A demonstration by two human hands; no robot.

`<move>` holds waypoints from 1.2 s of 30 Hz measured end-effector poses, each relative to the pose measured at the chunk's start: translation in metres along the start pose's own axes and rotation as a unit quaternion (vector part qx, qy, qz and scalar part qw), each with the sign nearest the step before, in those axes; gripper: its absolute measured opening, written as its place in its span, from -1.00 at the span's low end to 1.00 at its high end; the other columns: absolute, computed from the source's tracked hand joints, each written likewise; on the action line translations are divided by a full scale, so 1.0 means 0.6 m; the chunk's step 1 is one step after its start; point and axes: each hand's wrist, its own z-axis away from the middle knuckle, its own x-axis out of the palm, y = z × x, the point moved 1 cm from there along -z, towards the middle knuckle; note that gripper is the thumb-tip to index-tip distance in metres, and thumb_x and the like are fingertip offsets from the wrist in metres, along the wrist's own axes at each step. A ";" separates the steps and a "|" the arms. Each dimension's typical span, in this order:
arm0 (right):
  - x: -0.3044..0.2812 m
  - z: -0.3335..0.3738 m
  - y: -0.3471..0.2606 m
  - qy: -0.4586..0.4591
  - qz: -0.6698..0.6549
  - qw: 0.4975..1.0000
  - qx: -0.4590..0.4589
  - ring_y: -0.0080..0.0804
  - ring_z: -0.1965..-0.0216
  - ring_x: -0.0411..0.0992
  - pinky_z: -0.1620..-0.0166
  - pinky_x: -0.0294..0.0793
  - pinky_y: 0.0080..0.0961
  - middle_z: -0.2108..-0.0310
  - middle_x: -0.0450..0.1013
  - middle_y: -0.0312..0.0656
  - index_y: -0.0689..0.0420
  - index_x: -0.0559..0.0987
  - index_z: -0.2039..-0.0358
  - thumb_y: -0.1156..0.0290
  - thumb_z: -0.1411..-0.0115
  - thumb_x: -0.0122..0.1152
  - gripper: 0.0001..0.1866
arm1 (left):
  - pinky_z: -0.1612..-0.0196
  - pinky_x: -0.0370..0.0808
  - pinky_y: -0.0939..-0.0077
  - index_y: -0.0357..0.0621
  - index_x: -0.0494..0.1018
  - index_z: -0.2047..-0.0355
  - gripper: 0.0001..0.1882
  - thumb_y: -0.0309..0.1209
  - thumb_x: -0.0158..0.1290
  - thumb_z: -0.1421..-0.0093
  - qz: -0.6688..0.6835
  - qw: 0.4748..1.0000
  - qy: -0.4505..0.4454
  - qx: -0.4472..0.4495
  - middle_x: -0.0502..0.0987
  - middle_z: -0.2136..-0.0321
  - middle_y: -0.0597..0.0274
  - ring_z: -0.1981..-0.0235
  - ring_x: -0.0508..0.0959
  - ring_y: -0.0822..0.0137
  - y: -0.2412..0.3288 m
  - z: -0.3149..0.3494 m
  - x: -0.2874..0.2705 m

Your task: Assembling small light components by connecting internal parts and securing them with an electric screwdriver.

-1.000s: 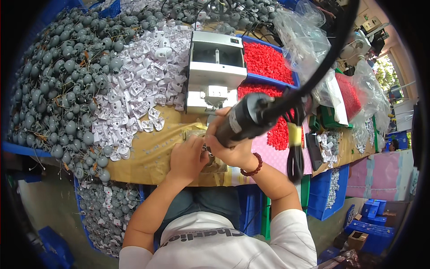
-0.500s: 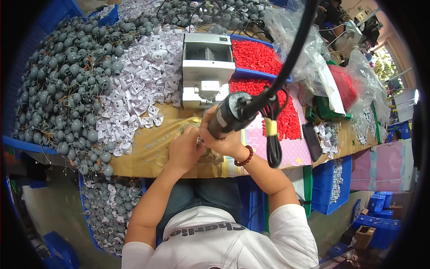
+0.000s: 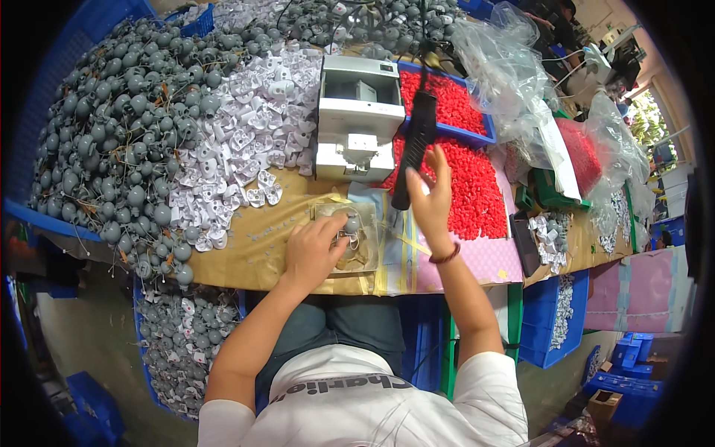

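My left hand [image 3: 316,249] is at a clear, block-like fixture [image 3: 362,262] on the table, its thumb and fingers closed on a small grey round part [image 3: 351,223] that sits there. The fingers partly cover that part. Just right of it, my right hand [image 3: 436,201] is raised with fingers spread and nothing in its grasp. Beside those fingers hangs a black electric screwdriver [image 3: 417,145], nearly upright on its cord, its tip pointing down.
A white-and-grey machine [image 3: 360,119] stands behind the fixture. Heaps of grey round parts [image 3: 112,141] and white plastic shells [image 3: 246,127] lie to the left. Blue trays of small red parts [image 3: 477,197] are at the right, with clear plastic bags [image 3: 495,59] beyond.
My right hand has let go of the screwdriver and moved right. The screwdriver now hangs farther back, off the fixture. My left hand stays at the fixture, and the grey part has come into view.
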 end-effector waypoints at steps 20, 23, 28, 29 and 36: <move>0.102 0.090 -0.044 -0.213 -0.114 0.956 0.168 -0.48 0.48 0.53 0.40 0.48 -0.48 0.50 0.53 -0.13 0.25 0.50 0.24 0.44 -0.41 0.11 -0.87 | 0.22 0.47 0.31 -0.06 0.54 0.00 -0.59 -0.34 0.29 -0.13 0.002 0.999 0.026 0.021 0.62 0.22 0.25 0.25 0.62 0.24 -0.017 0.004 0.012; 0.070 0.082 -0.020 -0.251 -0.145 0.941 0.175 -0.54 0.44 0.50 0.36 0.46 -0.54 0.44 0.54 -0.17 0.25 0.52 0.20 0.42 -0.42 0.08 -0.84 | 0.23 0.48 0.45 -0.12 0.51 -0.03 -0.60 -0.39 0.28 -0.18 0.193 0.968 0.000 -0.161 0.62 0.22 0.32 0.26 0.60 0.43 -0.013 0.014 -0.040; -0.019 0.033 0.044 -0.284 -0.192 0.910 0.233 -0.57 0.39 0.44 0.27 0.45 -0.61 0.36 0.53 -0.20 0.26 0.52 0.07 0.34 -0.47 0.03 -0.76 | 0.34 0.41 0.65 -0.23 0.41 -0.13 -0.56 -0.39 0.21 -0.28 0.323 0.878 0.267 -0.232 0.56 0.25 0.35 0.37 0.45 0.61 -0.108 0.170 -0.282; -0.033 0.023 0.058 -0.289 -0.203 0.904 0.242 -0.58 0.38 0.43 0.26 0.45 -0.62 0.34 0.53 -0.21 0.26 0.52 0.04 0.33 -0.48 0.02 -0.74 | 0.35 0.40 0.66 -0.23 0.41 -0.13 -0.55 -0.37 0.21 -0.29 0.283 0.863 0.320 -0.270 0.57 0.27 0.34 0.37 0.45 0.61 -0.117 0.215 -0.357; -0.071 -0.012 0.096 -0.308 -0.243 0.880 0.269 -0.65 0.37 0.31 0.29 0.31 -0.69 0.33 0.45 -0.30 0.21 0.52 0.12 0.38 -0.47 0.05 -0.83 | 0.26 0.43 0.52 -0.26 0.47 -0.07 -0.49 -0.19 0.25 -0.22 -0.007 0.648 0.464 -0.604 0.57 0.24 0.25 0.31 0.48 0.46 -0.159 0.741 -0.505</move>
